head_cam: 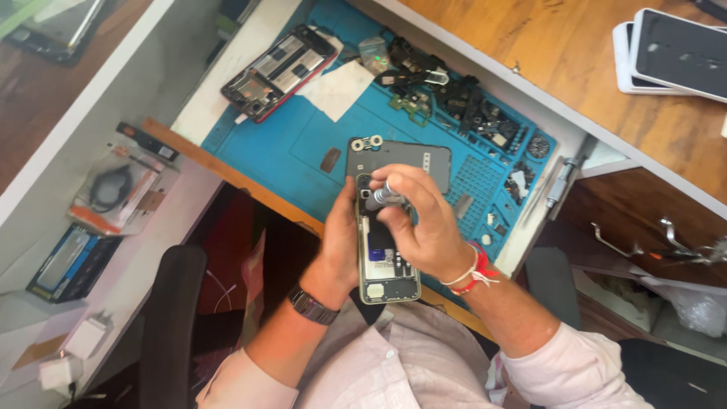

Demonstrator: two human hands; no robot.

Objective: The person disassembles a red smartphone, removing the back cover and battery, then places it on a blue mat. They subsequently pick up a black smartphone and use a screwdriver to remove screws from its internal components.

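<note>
Head view: left hand (339, 246) grips opened phone (385, 257) at blue mat's (288, 144) near edge, steadying it; right hand (420, 220) pinches screwdriver (381, 197) upright on phone's top. Grey back cover (413, 157) just beyond.

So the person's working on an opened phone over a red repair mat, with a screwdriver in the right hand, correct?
Not quite: the head view shows the repair mat is blue, not red. The opened phone and the screwdriver in the right hand are as you said.
</note>
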